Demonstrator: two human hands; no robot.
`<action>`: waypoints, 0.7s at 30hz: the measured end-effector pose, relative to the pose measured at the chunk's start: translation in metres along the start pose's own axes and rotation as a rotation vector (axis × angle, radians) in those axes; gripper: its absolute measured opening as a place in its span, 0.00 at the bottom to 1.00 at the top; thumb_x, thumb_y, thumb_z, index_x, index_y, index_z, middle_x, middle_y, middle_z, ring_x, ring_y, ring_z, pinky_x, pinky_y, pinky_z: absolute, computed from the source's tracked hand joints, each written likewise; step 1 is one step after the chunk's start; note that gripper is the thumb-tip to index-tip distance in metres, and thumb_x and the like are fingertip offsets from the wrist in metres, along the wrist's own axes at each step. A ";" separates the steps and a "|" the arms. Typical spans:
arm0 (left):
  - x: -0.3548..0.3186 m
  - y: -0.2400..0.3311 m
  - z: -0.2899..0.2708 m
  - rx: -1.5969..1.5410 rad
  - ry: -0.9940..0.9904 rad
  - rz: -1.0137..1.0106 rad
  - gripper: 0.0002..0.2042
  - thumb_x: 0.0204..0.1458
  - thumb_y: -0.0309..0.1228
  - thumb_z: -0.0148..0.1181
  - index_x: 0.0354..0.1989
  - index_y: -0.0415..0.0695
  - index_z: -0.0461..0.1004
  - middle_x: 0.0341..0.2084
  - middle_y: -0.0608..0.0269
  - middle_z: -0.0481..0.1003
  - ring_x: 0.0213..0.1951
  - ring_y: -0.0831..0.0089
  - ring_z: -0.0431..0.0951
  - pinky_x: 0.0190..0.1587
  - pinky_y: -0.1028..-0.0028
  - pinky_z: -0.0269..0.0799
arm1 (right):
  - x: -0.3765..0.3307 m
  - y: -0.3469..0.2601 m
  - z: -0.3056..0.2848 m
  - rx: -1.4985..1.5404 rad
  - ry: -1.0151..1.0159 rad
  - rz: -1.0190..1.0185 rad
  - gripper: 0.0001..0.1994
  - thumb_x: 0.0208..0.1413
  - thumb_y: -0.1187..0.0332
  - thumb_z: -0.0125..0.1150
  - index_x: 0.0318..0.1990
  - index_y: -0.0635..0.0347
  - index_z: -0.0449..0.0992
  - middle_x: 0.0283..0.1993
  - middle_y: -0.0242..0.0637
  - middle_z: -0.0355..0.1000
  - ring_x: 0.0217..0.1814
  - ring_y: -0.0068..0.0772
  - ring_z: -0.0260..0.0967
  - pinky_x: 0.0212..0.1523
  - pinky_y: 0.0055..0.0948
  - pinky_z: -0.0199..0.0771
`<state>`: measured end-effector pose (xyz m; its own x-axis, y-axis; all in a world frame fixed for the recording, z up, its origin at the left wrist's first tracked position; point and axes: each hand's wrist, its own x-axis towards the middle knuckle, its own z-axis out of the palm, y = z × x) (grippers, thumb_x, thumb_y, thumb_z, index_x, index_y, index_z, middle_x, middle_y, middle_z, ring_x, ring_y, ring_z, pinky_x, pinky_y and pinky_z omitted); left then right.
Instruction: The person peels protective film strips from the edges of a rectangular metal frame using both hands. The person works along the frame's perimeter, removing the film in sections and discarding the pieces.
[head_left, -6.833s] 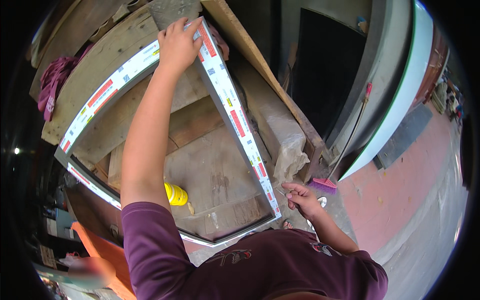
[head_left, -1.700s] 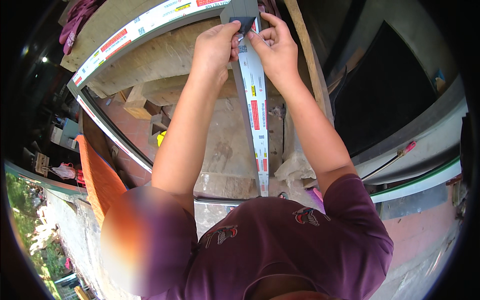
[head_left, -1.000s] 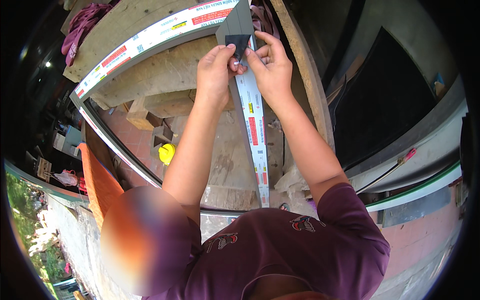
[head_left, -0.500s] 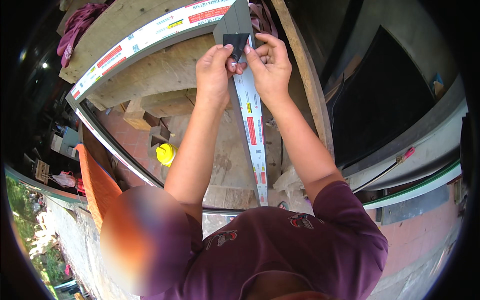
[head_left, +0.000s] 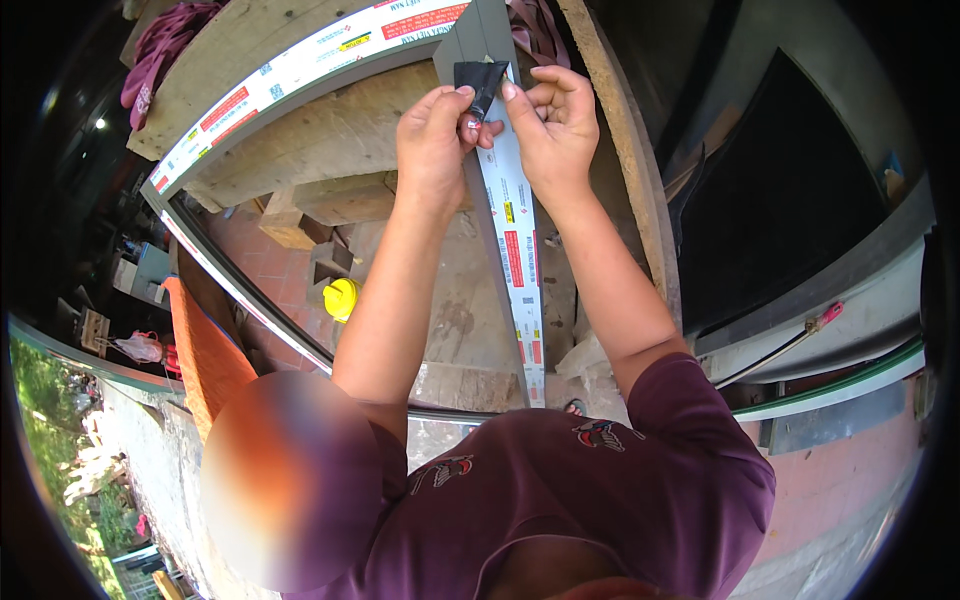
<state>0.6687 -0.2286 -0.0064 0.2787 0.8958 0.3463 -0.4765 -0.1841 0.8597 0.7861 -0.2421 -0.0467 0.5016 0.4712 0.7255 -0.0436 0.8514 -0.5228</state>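
A small, flat, dark black piece (head_left: 478,78), perhaps plastic film or tape, is held up over the corner of a grey metal frame (head_left: 467,42). My left hand (head_left: 430,145) grips its lower left part between thumb and fingers. At its right edge, the thumb and index finger of my right hand (head_left: 558,135) are pinched together, the other fingers curled loosely. Below my hands, a frame bar (head_left: 525,270) covered in white, red and yellow printed film runs toward my body.
The frame lies across rough wooden beams (head_left: 285,140). A yellow bottle (head_left: 341,299) stands on the ground inside the frame. An orange board (head_left: 205,350) leans at the left, and a maroon cloth (head_left: 165,55) hangs at the far left. Dark panels (head_left: 790,200) lean on the right.
The black piece stands slightly more upright and shows more of its surface. My right hand has shifted a little to the right, and the whole view has moved slightly.
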 end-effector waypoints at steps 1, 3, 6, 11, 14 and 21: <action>0.000 0.000 0.000 0.011 0.005 -0.003 0.09 0.61 0.29 0.56 0.28 0.39 0.72 0.16 0.67 0.68 0.19 0.74 0.70 0.39 0.69 0.79 | 0.002 0.000 0.001 -0.016 0.005 -0.008 0.17 0.60 0.78 0.68 0.52 0.62 0.69 0.30 0.28 0.71 0.29 0.12 0.66 0.30 0.15 0.66; 0.000 -0.001 0.000 -0.004 0.008 0.003 0.09 0.61 0.29 0.56 0.28 0.39 0.72 0.16 0.67 0.67 0.19 0.74 0.70 0.39 0.69 0.80 | 0.003 -0.001 0.002 -0.039 0.010 -0.017 0.16 0.60 0.77 0.68 0.52 0.63 0.69 0.30 0.29 0.71 0.29 0.14 0.67 0.29 0.17 0.68; 0.000 -0.001 0.000 -0.016 0.017 0.005 0.09 0.60 0.28 0.56 0.27 0.41 0.70 0.15 0.67 0.65 0.20 0.72 0.70 0.41 0.64 0.81 | 0.000 -0.002 0.000 -0.061 0.021 -0.005 0.15 0.60 0.78 0.67 0.52 0.64 0.69 0.30 0.32 0.72 0.28 0.16 0.70 0.27 0.20 0.72; -0.001 -0.001 0.002 -0.030 0.014 0.006 0.09 0.59 0.28 0.57 0.27 0.42 0.68 0.15 0.68 0.63 0.20 0.71 0.70 0.44 0.60 0.82 | 0.001 0.009 -0.002 -0.064 0.050 -0.065 0.16 0.59 0.78 0.68 0.51 0.63 0.70 0.30 0.29 0.72 0.28 0.14 0.66 0.28 0.17 0.68; -0.002 -0.001 -0.001 -0.039 0.009 0.003 0.09 0.60 0.28 0.56 0.27 0.42 0.69 0.15 0.68 0.64 0.20 0.72 0.70 0.44 0.62 0.81 | -0.003 0.003 0.001 -0.053 0.079 0.000 0.15 0.59 0.78 0.68 0.50 0.64 0.70 0.30 0.28 0.72 0.29 0.12 0.65 0.29 0.16 0.66; 0.001 -0.003 -0.001 -0.036 -0.001 0.006 0.09 0.60 0.29 0.57 0.27 0.42 0.68 0.15 0.68 0.63 0.20 0.72 0.70 0.44 0.62 0.82 | -0.007 0.009 0.003 -0.071 0.119 -0.077 0.13 0.60 0.77 0.68 0.47 0.62 0.70 0.31 0.29 0.73 0.28 0.12 0.64 0.29 0.16 0.65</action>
<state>0.6695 -0.2265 -0.0091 0.2768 0.8944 0.3514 -0.5080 -0.1743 0.8435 0.7797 -0.2375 -0.0553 0.6001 0.3709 0.7087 0.0579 0.8636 -0.5009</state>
